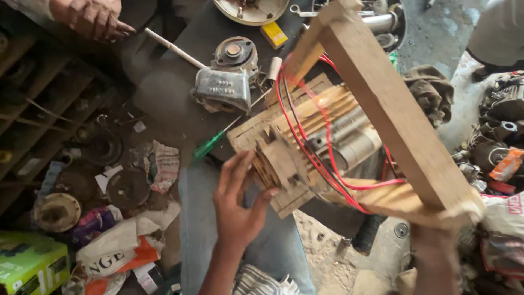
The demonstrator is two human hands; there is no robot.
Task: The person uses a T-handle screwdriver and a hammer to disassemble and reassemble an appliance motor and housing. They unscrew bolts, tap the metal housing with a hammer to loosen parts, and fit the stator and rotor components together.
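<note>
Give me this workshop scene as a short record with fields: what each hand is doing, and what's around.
Left hand: fingers spread on the wooden end block of a winding rig
Right hand: at the lower end of the wooden frame, grip hidden
Wires: red wires looped round the rig
Nearby: green screwdriver, grey metal housing, yellow box
Another person: hand top left

Red wire [327,147] is looping over a pale tan wooden frame [382,93], with a thinner black strand showing beside it. At nine o'clock from the frame a screwdriver [210,145] is showing a translucent green handle. A small yellow box [274,34] is sitting at twelve o'clock. A bright green carton [30,265] is glowing at seven o'clock, with white-and-orange bags [117,251] lying beside it. Striped black-and-white cloth [265,284] is showing at six o'clock.
</note>
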